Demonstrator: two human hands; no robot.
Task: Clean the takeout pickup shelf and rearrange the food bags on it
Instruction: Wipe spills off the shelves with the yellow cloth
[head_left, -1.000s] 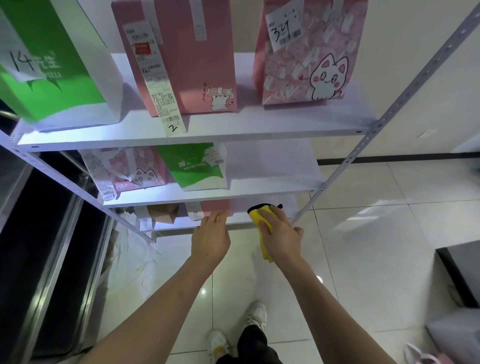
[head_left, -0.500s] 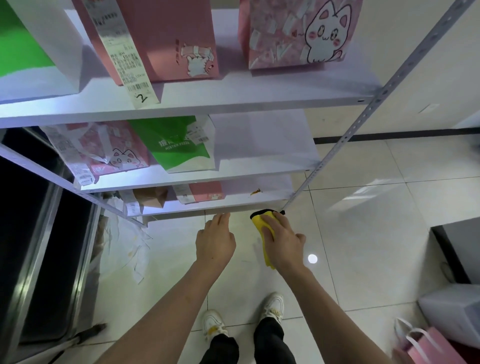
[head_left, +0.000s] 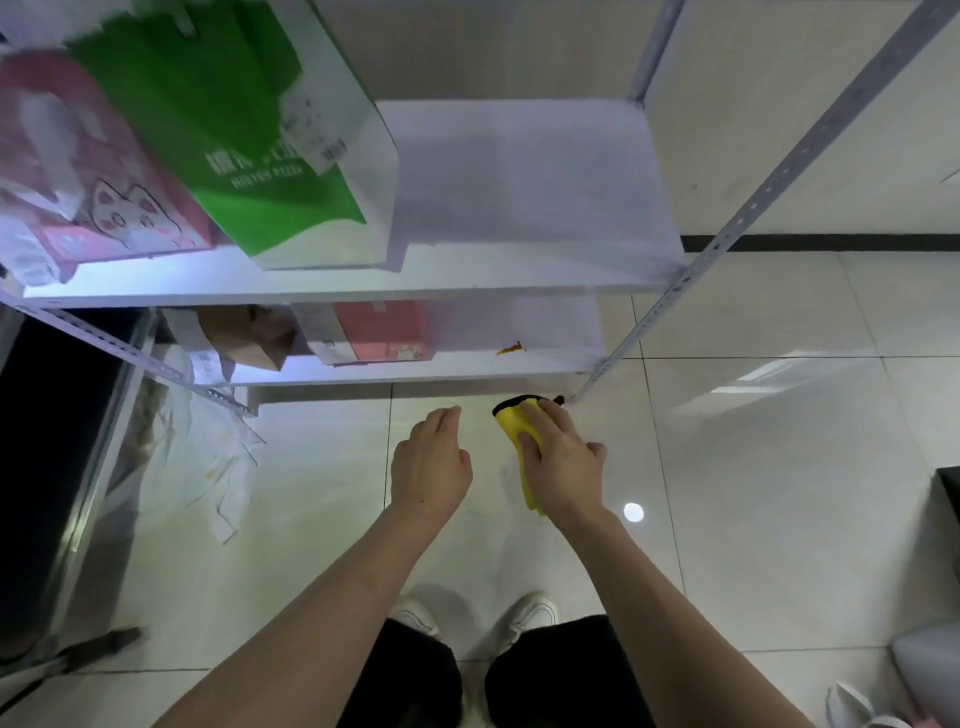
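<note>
The right hand (head_left: 558, 467) grips a folded yellow cleaning cloth (head_left: 511, 422), which sticks out past its fingertips just below the white bottom shelf (head_left: 415, 371). The left hand (head_left: 431, 465) hovers beside it, relaxed and holding nothing.

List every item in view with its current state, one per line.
Yellow cloth: gripped in the right hand, off the shelf.
Left hand: holds nothing, fingers relaxed.
Bottom shelf: orange stain not yet wiped.
Green pizza bag: upright on the shelf above.
Pink cat bag: standing beside the green one.
Pink bag: on the bottom shelf.
Brown paper bag: crumpled, left of it.
</note>
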